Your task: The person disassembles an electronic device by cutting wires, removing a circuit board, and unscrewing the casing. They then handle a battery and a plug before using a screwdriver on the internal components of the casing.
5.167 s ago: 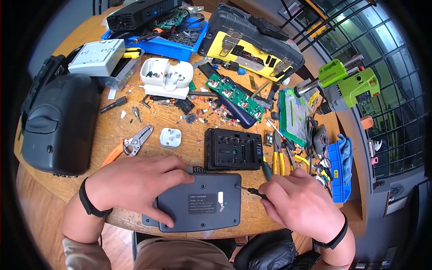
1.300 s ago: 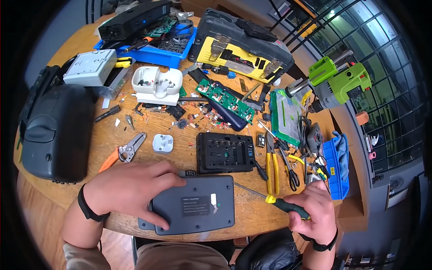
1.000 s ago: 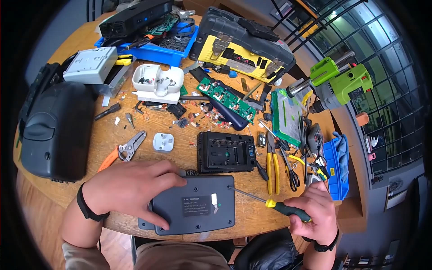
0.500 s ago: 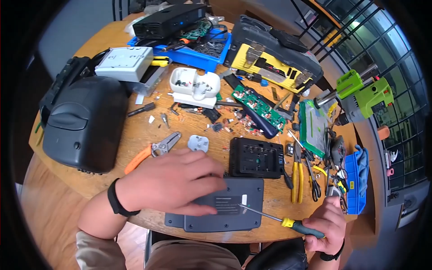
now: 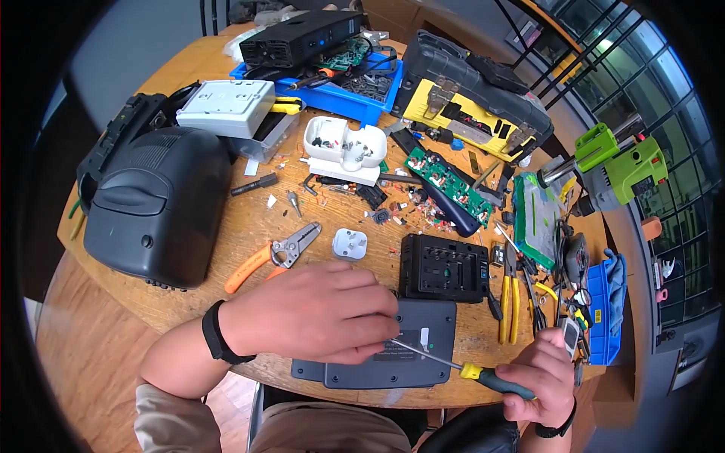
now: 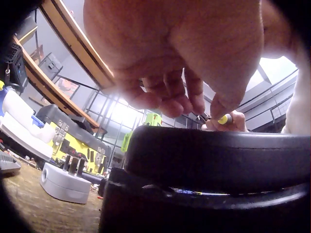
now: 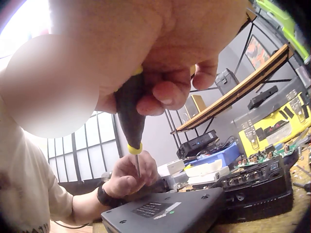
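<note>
A dark charger (image 5: 393, 370) lies label-up at the table's front edge. Above its left part is my left hand (image 5: 313, 313), fingers loosely bent around the screwdriver's tip; whether they touch it or hold something small is unclear. The left wrist view shows this hand (image 6: 180, 58) raised over the dark casing (image 6: 218, 155), a gap between thumb and fingers. My right hand (image 5: 544, 381) grips the green-and-yellow screwdriver (image 5: 498, 382) by its handle, the shaft slanting left over the label. In the right wrist view, the right hand (image 7: 160, 53) holds the dark handle (image 7: 130, 107) above the charger (image 7: 180, 208).
Behind the charger sits a black battery cradle (image 5: 444, 268). Orange-handled strippers (image 5: 272, 257) and a white plug (image 5: 350, 244) lie left of it, yellow-handled pliers (image 5: 509, 302) right. A black case (image 5: 158, 208), white tray (image 5: 343, 151), circuit board (image 5: 449, 185) and toolbox (image 5: 476, 98) stand farther off.
The left hand has lifted off the charger's left side and moved right to the screwdriver's tip. The screwdriver has left the upper right corner hole and now points over the label. The view has shifted.
</note>
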`<action>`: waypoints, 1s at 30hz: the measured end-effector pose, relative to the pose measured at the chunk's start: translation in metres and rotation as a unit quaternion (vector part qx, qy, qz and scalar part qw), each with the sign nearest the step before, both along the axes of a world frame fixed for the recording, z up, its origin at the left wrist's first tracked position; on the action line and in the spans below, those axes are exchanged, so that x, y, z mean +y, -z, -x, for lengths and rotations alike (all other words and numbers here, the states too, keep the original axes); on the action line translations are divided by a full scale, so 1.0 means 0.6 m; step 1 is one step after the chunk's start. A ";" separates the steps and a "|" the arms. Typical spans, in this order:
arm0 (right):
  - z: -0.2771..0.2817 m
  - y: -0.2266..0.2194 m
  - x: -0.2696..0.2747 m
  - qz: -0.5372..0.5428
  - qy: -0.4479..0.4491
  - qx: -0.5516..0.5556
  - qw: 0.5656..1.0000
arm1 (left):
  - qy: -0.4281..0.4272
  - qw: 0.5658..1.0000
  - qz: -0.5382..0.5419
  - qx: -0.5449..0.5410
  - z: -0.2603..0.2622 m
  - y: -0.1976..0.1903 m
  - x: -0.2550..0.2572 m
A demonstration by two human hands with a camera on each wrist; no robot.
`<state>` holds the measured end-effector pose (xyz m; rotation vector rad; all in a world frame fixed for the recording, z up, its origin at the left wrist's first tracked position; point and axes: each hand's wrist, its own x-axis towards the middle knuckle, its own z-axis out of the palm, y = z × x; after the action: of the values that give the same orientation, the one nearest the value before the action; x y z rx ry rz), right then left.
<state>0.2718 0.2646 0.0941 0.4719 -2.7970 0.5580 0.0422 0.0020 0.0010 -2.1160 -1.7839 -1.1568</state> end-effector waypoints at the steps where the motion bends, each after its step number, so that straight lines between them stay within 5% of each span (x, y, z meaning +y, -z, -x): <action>1: 0.000 0.000 -0.001 0.000 0.000 0.000 1.000 | 0.002 1.000 -0.004 0.002 0.000 0.000 0.000; 20: 0.000 -0.007 -0.003 -0.009 0.016 -0.004 1.000 | -0.015 1.000 0.006 0.007 0.003 -0.002 -0.005; 30: -0.042 -0.017 0.055 -0.016 0.119 0.044 0.992 | -0.136 0.990 0.044 -0.018 0.022 -0.008 -0.010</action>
<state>0.2968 0.2978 0.1044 0.1600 -2.7283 0.4289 0.0290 -0.0042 0.0061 -1.8287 -2.0959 -1.0700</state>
